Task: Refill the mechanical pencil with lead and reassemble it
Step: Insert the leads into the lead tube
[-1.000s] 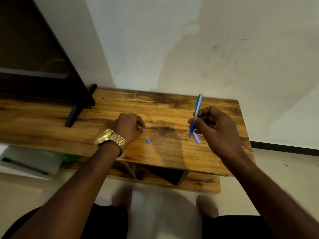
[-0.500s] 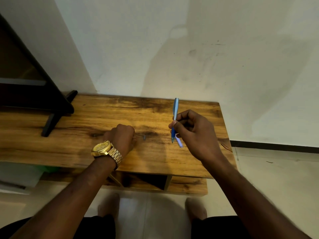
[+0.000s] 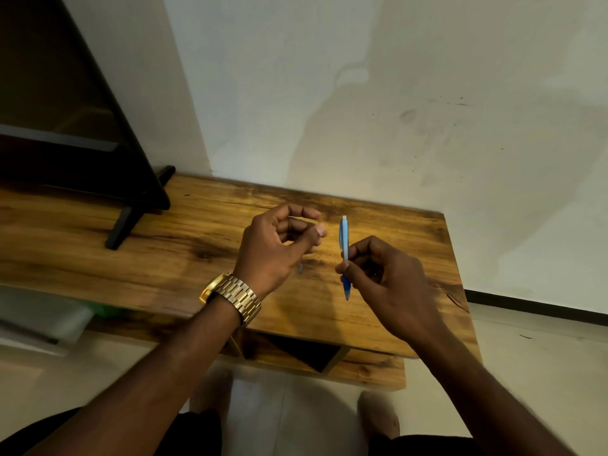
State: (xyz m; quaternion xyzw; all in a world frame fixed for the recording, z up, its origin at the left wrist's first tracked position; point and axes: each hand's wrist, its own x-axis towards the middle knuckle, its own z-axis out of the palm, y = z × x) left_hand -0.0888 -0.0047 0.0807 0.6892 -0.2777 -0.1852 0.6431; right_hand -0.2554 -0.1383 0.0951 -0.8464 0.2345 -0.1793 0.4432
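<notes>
left hand [image 3: 279, 245] has lifted, loosely curled; right hand [image 3: 381, 274] pinches upright blue pencil [image 3: 344, 245].

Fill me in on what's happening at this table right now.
A person is working on a blue mechanical pencil. The right hand holds it roughly upright above the wooden table, tip pointing down. The left hand, wearing a gold watch, is raised beside it with fingers pinched together, possibly on something thin and pale; too blurred to tell. A small part lies on the table.
</notes>
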